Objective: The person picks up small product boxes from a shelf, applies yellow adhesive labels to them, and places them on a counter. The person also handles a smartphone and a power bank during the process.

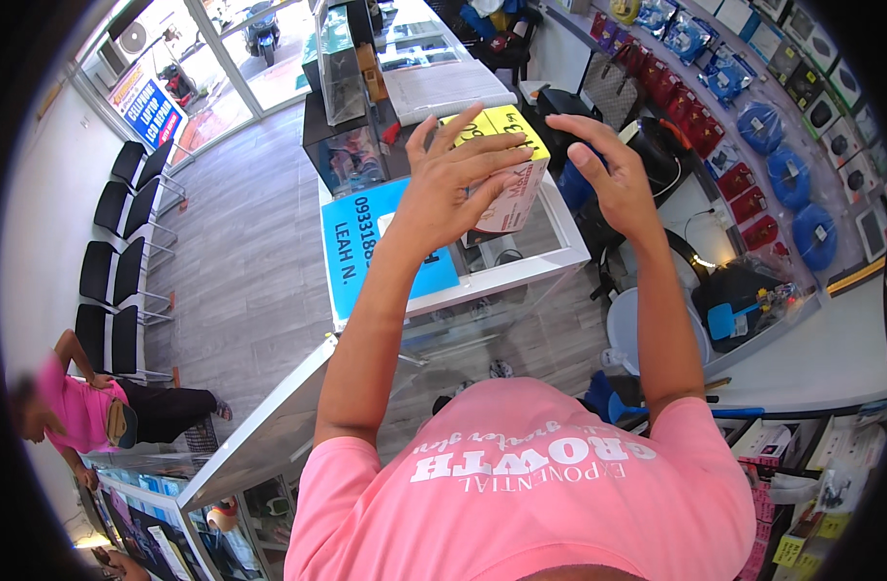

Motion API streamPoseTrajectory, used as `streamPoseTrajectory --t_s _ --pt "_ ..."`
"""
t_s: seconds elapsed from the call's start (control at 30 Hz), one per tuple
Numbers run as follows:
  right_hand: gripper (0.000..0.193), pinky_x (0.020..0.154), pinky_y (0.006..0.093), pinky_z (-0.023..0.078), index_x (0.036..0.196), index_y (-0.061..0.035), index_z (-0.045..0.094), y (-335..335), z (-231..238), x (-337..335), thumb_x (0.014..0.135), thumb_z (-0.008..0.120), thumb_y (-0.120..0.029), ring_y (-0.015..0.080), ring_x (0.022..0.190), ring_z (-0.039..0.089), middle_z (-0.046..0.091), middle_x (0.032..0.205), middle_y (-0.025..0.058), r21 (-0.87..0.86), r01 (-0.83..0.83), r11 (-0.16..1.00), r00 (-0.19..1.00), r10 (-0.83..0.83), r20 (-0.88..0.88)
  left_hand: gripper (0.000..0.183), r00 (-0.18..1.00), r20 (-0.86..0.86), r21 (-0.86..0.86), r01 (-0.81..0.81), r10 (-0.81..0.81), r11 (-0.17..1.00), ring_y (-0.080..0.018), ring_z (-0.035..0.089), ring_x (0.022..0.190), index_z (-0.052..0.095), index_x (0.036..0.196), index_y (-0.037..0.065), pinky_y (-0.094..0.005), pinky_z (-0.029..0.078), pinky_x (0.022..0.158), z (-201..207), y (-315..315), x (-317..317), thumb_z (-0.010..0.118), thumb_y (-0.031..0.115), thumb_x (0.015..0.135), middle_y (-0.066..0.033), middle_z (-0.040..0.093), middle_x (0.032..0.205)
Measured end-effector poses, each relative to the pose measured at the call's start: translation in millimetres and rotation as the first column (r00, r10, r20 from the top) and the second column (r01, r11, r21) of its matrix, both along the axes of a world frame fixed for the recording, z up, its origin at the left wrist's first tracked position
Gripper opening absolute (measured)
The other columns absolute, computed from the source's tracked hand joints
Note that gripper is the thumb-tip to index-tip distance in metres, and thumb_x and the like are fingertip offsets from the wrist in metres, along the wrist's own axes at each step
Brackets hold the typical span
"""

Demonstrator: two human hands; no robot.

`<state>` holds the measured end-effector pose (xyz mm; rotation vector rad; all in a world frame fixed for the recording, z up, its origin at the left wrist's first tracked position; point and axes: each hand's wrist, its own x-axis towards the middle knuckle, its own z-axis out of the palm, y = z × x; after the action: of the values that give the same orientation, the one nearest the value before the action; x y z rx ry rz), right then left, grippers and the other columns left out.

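I'm mid-lift: L hand (458, 184) fingers spread flat on box (506, 184) at 12 o'clock. R hand (608, 174) open, just beside, 1 o'clock. Next prob needs R closing on far side.

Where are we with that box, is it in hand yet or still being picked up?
Done: the yellow-topped white cardboard box is up off the glass display counter, raised in front of the person. In hand: the left hand lies flat against its near side; the right hand is open beside it, fingers spread, apparently not touching. Left: closing the right hand on the box; where it goes cannot be told.
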<state>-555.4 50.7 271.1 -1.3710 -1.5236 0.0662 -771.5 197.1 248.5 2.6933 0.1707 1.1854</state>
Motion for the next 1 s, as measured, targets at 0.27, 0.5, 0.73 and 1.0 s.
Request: streamPoseTrajectory --t_s 0.27,0.5,0.73,1.0 --pt "0.072 0.119 0.0372 0.033 0.154 0.0031 0.044 31.7 -44.4 -22.5 0.112 0.033 -0.054 0.0236 0.142 0.049 0.052 0.154 0.0156 0.068 -0.225 0.972 0.831 0.228 -0.508 0.042 0.990 0.002 0.014 0.139 -0.139 0.990 -0.0199 0.058 0.133 0.070 0.135 0.027 -0.0433 0.036 0.110 -2.7 8.7 3.1 0.066 0.016 0.095 0.0054 0.069 0.138" --pt "0.059 0.113 0.0336 0.038 0.146 0.0001 0.056 20.2 -31.2 -29.4 0.111 0.047 -0.047 0.0192 0.130 0.057 0.062 0.143 0.0132 0.005 -0.126 0.992 0.852 0.111 -0.512 0.044 0.997 -0.026 0.165 0.080 -0.077 0.983 -0.0163 0.056 0.136 0.068 0.137 0.031 -0.0440 0.037 0.109 -8.1 14.8 0.8 0.067 0.019 0.095 0.0111 0.065 0.143" --pt "0.025 0.077 0.0209 0.047 0.118 -0.0002 0.072 -37.6 -33.5 -26.5 0.101 0.071 -0.019 0.0055 0.085 0.061 0.074 0.104 0.0063 0.074 0.136 0.988 0.819 -0.070 -0.569 0.045 0.996 -0.087 0.387 0.059 -0.028 0.920 -0.0238 0.041 0.149 0.068 0.136 0.036 -0.0512 0.028 0.121 11.6 8.8 -8.1 0.071 0.026 0.092 0.0095 0.050 0.159" --pt "0.021 0.058 0.0201 0.041 0.092 -0.0062 0.072 -147.7 -107.5 -39.8 0.098 0.076 -0.026 0.0024 0.063 0.054 0.066 0.074 -0.0013 -0.310 0.330 0.891 0.642 -0.453 -0.618 0.041 0.971 0.097 0.013 0.217 -0.217 0.976 -0.0295 0.052 0.135 0.074 0.124 0.020 -0.0456 0.040 0.105 -16.5 -84.5 -37.7 0.081 0.027 0.084 0.0005 0.068 0.134"
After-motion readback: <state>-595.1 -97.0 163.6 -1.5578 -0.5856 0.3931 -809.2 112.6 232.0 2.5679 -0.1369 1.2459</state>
